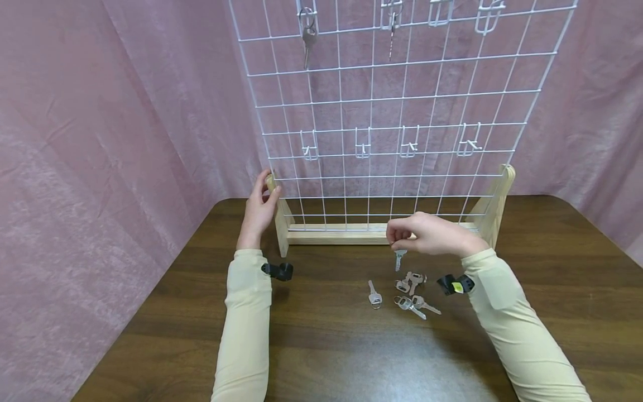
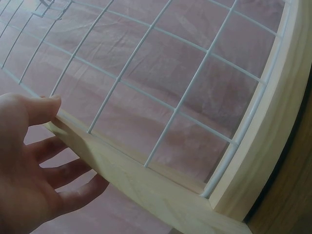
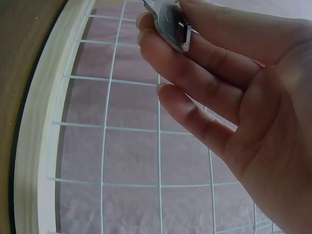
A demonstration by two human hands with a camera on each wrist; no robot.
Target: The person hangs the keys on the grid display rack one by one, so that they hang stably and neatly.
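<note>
My left hand (image 1: 259, 209) grips the top of the left wooden upright (image 1: 282, 220) of a white wire grid rack. In the left wrist view its thumb lies on the near side of the wood and the fingers (image 2: 73, 173) go round the other side. A silver key (image 1: 399, 260) hangs blade down from my right hand (image 1: 427, 233), just in front of the rack's wooden base bar (image 1: 341, 237). The right wrist view shows the key's head (image 3: 170, 24) pinched between thumb and fingers. Below that hand, several loose keys (image 1: 414, 282) lie on the table, some overlapping.
White hooks (image 1: 363, 149) line a lower row of the grid (image 1: 356, 100), with more along the top. One key (image 1: 308, 39) hangs at upper left, another key (image 1: 392, 33) at upper middle. A single key (image 1: 374, 296) lies left of the pile on the brown table (image 1: 321, 346).
</note>
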